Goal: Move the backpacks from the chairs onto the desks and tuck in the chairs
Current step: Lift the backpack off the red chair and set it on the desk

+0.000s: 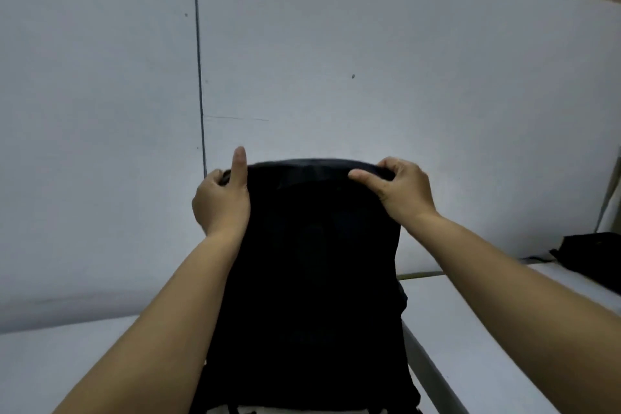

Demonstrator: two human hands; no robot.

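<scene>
Backpack (312, 262), black and upright, fills the lower middle of the view, held at its top corners by both hands in front of the grey partition wall (336, 60). On the upper left corner, the left hand (220, 202) wraps its fingers over the far side of the bag while the thumb points straight up along the near face. At the upper right corner, the right hand (401, 190) curls its fingers over the top edge, with the thumb pressing the fabric from the front, so both hands are clamped on the bag. Its base sits at the bottom of the frame, and whether it rests on a surface there cannot be told. White desk (67, 363) surface shows to the left of the bag and more of it to the right, bare near the bag on both sides. A seam in the desk surface runs diagonally just right of the bag. Well apart at the far right, a second dark bag (591, 254) lies on the desk against the partition. A vertical joint in the partition rises just behind the left hand.
</scene>
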